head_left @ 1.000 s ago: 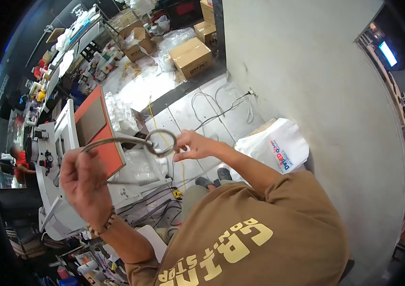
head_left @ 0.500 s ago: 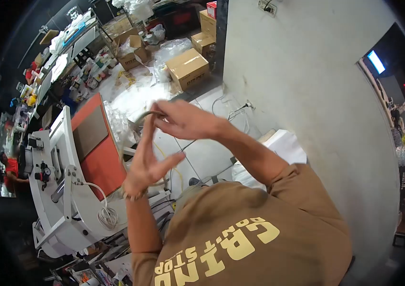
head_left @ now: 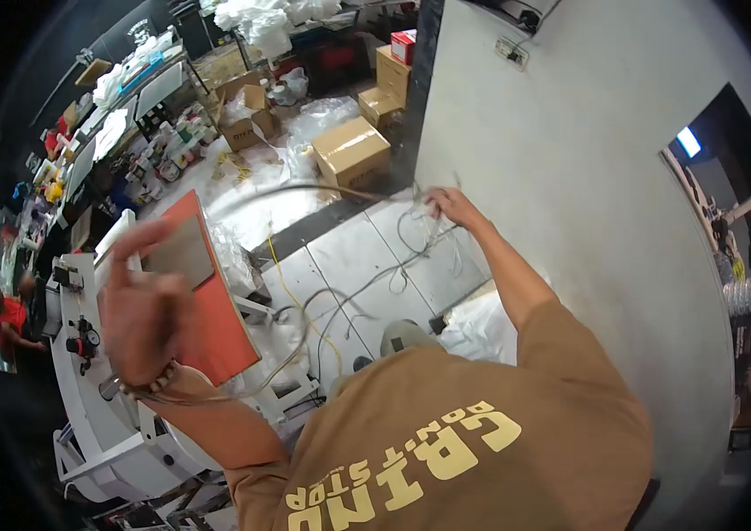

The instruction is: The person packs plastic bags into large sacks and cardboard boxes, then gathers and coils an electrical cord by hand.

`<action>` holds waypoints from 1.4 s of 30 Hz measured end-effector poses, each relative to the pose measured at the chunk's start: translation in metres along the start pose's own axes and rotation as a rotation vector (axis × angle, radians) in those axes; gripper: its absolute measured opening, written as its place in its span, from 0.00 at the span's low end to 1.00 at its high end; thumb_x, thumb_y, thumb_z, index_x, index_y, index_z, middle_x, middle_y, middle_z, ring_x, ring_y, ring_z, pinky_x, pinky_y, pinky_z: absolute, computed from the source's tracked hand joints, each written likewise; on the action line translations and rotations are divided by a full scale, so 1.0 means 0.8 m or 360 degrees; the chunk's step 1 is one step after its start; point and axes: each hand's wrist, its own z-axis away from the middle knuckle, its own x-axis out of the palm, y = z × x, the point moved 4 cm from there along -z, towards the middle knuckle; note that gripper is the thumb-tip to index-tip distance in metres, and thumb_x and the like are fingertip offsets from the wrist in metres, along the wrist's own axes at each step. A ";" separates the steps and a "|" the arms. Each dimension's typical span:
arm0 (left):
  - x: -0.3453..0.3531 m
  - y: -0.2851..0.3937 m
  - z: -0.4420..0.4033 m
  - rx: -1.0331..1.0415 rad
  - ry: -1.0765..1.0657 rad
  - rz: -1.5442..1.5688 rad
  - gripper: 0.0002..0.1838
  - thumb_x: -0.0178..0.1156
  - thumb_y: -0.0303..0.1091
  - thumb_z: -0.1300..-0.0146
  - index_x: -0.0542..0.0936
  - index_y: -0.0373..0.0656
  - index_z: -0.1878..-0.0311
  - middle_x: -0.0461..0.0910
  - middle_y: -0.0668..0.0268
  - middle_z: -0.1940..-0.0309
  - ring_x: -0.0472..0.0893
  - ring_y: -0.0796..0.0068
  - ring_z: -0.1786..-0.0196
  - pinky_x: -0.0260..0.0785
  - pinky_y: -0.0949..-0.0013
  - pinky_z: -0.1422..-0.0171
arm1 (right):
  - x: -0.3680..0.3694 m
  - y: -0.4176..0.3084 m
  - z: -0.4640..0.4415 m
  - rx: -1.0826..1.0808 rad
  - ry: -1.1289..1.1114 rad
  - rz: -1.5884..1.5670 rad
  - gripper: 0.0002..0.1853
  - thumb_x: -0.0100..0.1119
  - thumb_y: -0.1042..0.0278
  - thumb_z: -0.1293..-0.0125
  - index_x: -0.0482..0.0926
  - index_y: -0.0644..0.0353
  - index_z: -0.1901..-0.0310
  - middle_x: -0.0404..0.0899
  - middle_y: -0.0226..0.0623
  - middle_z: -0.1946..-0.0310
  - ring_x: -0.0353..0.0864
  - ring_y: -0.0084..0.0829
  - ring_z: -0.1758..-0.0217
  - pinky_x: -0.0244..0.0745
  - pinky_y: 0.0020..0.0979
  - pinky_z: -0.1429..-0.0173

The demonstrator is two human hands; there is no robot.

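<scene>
My left hand [head_left: 153,305] is raised over the press's orange board, smeared by motion. One finger or the thumb points up; the others are blurred. A bead bracelet [head_left: 163,379] circles that wrist, and a thin brown cable [head_left: 287,363] loops from beside it toward the floor. My right hand [head_left: 453,206] reaches out near the wall, fingers closed on the cable. From there a blurred stretch of cable runs left across the view toward my left hand. Below my right hand, more loose cable [head_left: 402,261] tangles over the floor tiles.
A white heat press [head_left: 92,442] with an orange board [head_left: 229,323] stands at left. Cardboard boxes [head_left: 352,152] and plastic wrap [head_left: 322,115] lie behind. The wall [head_left: 570,159] rises at right, with a white bag [head_left: 482,332] at its foot. A person in red [head_left: 13,314] is far left.
My hands were close together in front of me; now they are far apart. My left hand moved left, my right hand right toward the wall, with the cable drawn out between them.
</scene>
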 end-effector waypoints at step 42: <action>0.043 -0.147 -0.322 -0.0082 0.0429 -0.1626 0.34 0.63 0.23 0.46 0.66 0.39 0.34 0.66 0.56 0.35 0.66 0.65 0.32 0.55 0.64 0.28 | -0.034 -0.117 -0.293 -0.0931 -0.0169 0.0221 0.19 0.51 0.53 0.31 0.75 0.66 0.65 0.78 0.45 0.74 0.76 0.37 0.71 0.69 0.37 0.64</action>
